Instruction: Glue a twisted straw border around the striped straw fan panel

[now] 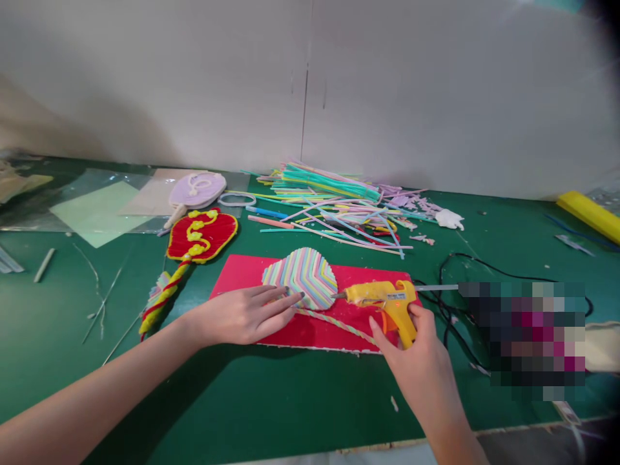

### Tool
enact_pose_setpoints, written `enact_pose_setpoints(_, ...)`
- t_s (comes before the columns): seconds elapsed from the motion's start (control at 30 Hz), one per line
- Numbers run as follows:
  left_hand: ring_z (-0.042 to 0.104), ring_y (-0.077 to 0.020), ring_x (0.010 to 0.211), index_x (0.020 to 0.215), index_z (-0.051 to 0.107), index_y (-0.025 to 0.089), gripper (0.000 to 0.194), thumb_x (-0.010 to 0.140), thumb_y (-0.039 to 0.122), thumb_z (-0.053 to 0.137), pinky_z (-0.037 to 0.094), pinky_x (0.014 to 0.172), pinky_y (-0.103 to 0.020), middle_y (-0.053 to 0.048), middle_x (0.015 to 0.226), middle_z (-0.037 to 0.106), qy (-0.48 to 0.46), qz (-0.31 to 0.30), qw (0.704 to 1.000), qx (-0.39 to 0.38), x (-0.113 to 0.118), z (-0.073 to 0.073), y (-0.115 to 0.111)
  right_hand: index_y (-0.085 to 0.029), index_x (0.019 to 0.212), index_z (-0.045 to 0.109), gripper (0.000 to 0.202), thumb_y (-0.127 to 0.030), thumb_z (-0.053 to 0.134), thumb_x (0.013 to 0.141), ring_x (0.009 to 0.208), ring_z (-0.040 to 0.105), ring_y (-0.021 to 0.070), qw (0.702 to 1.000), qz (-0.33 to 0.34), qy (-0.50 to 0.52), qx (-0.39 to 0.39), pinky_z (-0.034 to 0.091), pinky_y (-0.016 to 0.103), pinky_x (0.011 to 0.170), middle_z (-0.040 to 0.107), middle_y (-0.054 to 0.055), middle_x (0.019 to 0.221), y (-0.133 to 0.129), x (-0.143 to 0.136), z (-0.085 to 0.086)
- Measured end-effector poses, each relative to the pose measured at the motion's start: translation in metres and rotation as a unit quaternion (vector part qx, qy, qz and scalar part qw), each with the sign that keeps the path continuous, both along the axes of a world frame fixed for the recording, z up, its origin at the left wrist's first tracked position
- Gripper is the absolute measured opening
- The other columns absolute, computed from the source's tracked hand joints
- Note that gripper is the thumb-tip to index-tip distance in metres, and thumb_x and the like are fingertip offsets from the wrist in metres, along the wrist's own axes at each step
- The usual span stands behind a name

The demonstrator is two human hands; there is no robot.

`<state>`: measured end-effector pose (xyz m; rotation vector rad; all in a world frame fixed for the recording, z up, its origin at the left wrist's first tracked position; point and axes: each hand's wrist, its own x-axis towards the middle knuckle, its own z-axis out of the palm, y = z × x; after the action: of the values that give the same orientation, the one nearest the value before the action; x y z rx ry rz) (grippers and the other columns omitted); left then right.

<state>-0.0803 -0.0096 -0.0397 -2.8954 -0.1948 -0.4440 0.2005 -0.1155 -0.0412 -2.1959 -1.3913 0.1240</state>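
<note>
Two bare hands work over a red board [242,274] on the green counter [194,420]. The left hand [249,315] lies flat, fingers stretched out over the lower edge of a striped pad [310,274], its thumb out of sight. Just beyond those fingertips, the pad rests on the board; a twisted strip [339,323] runs from beside them toward the right thumb. The right hand [419,355] is wrapped around the handle of a yellow glue gun [378,294], whose nozzle points left to the pad's edge; whether it touches, I cannot tell. A red-and-yellow fan [203,239] lies beyond and left of the left hand, and a heap of fuzzy sticks [329,184] lies farther beyond both hands. The pad looks light, soft-faced and bendable, probably easy to crush or pull apart at its rows, so flat fingers near the rim should suit it better than a hard pinch. The gun seems stiff and heavier, best taken by its handle, clear of the hot-looking tip.
</note>
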Motion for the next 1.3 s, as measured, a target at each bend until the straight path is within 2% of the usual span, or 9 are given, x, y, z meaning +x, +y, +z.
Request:
enact_pose_setpoints(0.17,0.052,-0.0292,0.122,0.106,0.054,0.014,0.02,0.09,0.006,0.045,0.05,0.098,-0.046,-0.021,0.127,0.058,-0.046,0.002,0.999,-0.019,-0.001,-0.002,-0.001,-0.021,0.103,0.047,0.063,-0.071,0.057,0.066,0.068,0.067,0.0286,1.0,-0.003,0.002,0.002,0.047,0.032,0.048,0.068,0.013,0.089,-0.002,-0.001,0.001)
enact_pose_setpoints(0.27,0.057,-0.027,0.118,0.103,0.056,0.019,0.017,0.09,0.01,0.049,0.051,0.096,-0.044,-0.014,0.128,0.059,-0.054,0.005,0.999,-0.002,0.0,0.0,-0.002,-0.022,0.103,0.046,0.057,-0.067,0.056,0.069,0.063,0.066,0.0264,1.0,0.0,0.028,-0.002,0.047,0.031,0.047,0.069,0.011,0.086,-0.002,-0.001,0.0)
enact_pose_setpoints(0.37,0.062,-0.0243,0.111,0.099,0.06,0.022,0.016,0.09,0.013,0.049,0.053,0.093,-0.038,-0.008,0.13,0.059,-0.022,0.003,0.999,0.037,0.003,0.002,-0.001,-0.023,0.102,0.046,0.052,-0.063,0.057,0.07,0.066,0.066,0.0268,0.999,-0.004,0.04,-0.009,0.047,0.032,0.048,0.069,0.011,0.087,-0.002,-0.002,-0.001)
enact_pose_setpoints(0.5,0.062,-0.0241,0.109,0.101,0.063,0.017,0.023,0.092,0.008,0.044,0.053,0.091,-0.036,-0.012,0.133,0.055,0.018,0.007,0.998,0.06,0.005,0.001,0.003,-0.024,0.101,0.045,0.053,-0.064,0.057,0.068,0.067,0.067,0.0273,0.998,-0.022,0.06,-0.016,0.048,0.032,0.048,0.07,0.01,0.088,-0.001,-0.002,-0.001)
enact_pose_setpoints(0.67,0.059,-0.0224,0.113,0.108,0.063,0.017,0.026,0.094,0.009,0.042,0.049,0.093,-0.035,-0.012,0.135,0.053,0.023,0.029,0.999,0.027,0.005,-0.006,0.008,-0.023,0.104,0.046,0.058,-0.065,0.058,0.067,0.069,0.067,0.0272,0.996,-0.032,0.079,-0.006,0.049,0.033,0.051,0.069,0.011,0.09,-0.001,-0.002,0.0)
enact_pose_setpoints(0.83,0.062,-0.0189,0.104,0.104,0.063,0.018,0.025,0.092,0.007,0.043,0.05,0.085,-0.032,-0.01,0.13,0.058,0.003,0.014,0.998,0.062,0.011,0.001,0.009,-0.022,0.106,0.047,0.058,-0.064,0.059,0.067,0.07,0.067,0.0259,0.995,-0.033,0.092,0.011,0.049,0.031,0.05,0.069,0.012,0.092,0.001,-0.001,0.0)
enact_pose_setpoints(0.93,0.062,-0.0179,0.099,0.094,0.064,0.018,0.02,0.091,0.008,0.047,0.049,0.079,-0.031,-0.009,0.131,0.058,-0.01,0.018,0.997,0.078,0.018,0.005,0.009,-0.022,0.105,0.048,0.056,-0.062,0.06,0.068,0.068,0.066,0.0251,0.997,-0.024,0.064,0.022,0.05,0.031,0.05,0.069,0.011,0.092,0.003,-0.001,0.0)
enact_pose_setpoints(1.1,0.059,-0.0181,0.099,0.091,0.066,0.018,0.021,0.093,0.01,0.046,0.047,0.072,-0.031,-0.005,0.137,0.053,-0.001,0.066,0.99,0.124,0.026,0.005,0.006,-0.019,0.106,0.051,0.053,-0.059,0.058,0.073,0.064,0.066,0.0229,0.998,-0.005,-0.002,0.058,0.05,0.031,0.05,0.069,0.011,0.092,0.007,-0.001,-0.003)
enact_pose_setpoints(1.3,0.056,-0.022,0.111,0.091,0.066,0.016,0.023,0.094,0.011,0.044,0.045,0.085,-0.036,-0.007,0.129,0.06,-0.032,0.077,0.993,0.082,0.028,0.001,0.005,-0.017,0.103,0.052,0.045,-0.056,0.053,0.08,0.067,0.067,0.0239,0.991,0.023,-0.08,0.104,0.049,0.029,0.048,0.069,0.012,0.089,0.008,-0.004,-0.008)
